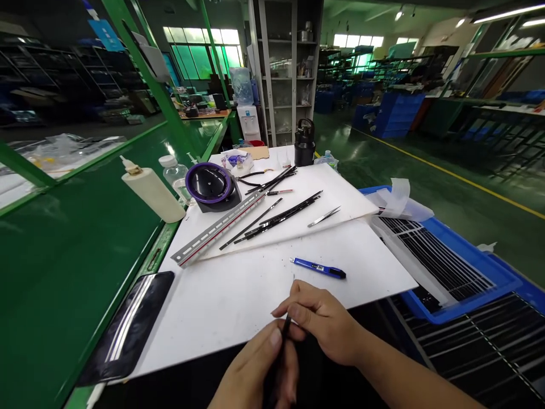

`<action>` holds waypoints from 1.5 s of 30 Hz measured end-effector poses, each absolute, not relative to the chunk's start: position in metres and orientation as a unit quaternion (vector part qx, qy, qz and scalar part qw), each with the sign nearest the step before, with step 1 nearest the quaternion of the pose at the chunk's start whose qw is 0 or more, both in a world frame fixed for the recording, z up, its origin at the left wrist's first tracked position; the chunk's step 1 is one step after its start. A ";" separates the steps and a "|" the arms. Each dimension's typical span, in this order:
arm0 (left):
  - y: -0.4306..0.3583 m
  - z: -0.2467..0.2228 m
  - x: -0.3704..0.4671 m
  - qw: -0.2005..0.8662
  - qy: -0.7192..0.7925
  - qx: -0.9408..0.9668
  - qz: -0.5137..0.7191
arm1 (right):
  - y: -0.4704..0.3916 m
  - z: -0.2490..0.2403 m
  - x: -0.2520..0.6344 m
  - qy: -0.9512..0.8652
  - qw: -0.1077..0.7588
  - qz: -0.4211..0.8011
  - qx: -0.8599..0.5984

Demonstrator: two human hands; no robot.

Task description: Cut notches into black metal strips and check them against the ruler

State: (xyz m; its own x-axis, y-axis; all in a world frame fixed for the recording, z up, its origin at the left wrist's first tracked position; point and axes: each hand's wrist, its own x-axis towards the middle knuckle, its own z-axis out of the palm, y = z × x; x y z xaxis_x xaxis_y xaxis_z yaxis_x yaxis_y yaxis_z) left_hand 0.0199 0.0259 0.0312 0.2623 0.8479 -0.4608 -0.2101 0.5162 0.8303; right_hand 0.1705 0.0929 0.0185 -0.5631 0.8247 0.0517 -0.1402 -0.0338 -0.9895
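At the front edge of the white work surface (221, 307), my left hand (259, 363) is closed around a thin black strip (286, 326) that points up and away from me. My right hand (319, 318) pinches at the far end of this strip, its thumb and forefinger close to my left fingertips. The strip's lower part is lost between my fingers and the dark background. Just beyond my right hand lies a blue utility knife (319, 268). Further back are a bundle of black strips (281, 217), tweezers (324, 217) and a slotted metal rail (221, 227).
A phone (128, 324) lies at the left edge. Behind it stand a white squeeze bottle (153, 190), a clear bottle (174, 176) and a round purple-rimmed device (213, 186). Pliers (251, 179) and a black flask (304, 145) are further back. At right, a blue tray (464, 250) holds black strips.
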 end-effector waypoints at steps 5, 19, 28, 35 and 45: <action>0.037 0.025 0.021 0.839 0.352 0.171 0.377 | 0.102 0.021 0.178 -0.672 0.349 0.584 -0.291; 0.033 0.005 -0.034 0.834 0.357 0.115 0.405 | 0.154 -0.022 0.234 -0.838 0.228 0.148 -0.473; 0.004 -0.017 -0.036 0.778 0.476 0.113 0.395 | 0.094 0.027 0.200 -0.636 0.199 0.599 -0.444; 0.010 -0.024 -0.028 0.760 0.524 0.112 0.368 | 0.077 0.009 0.191 -0.632 0.120 0.628 -0.438; 0.015 -0.019 -0.014 0.725 0.572 0.123 0.363 | 0.072 0.007 0.185 -0.835 0.025 0.331 -0.439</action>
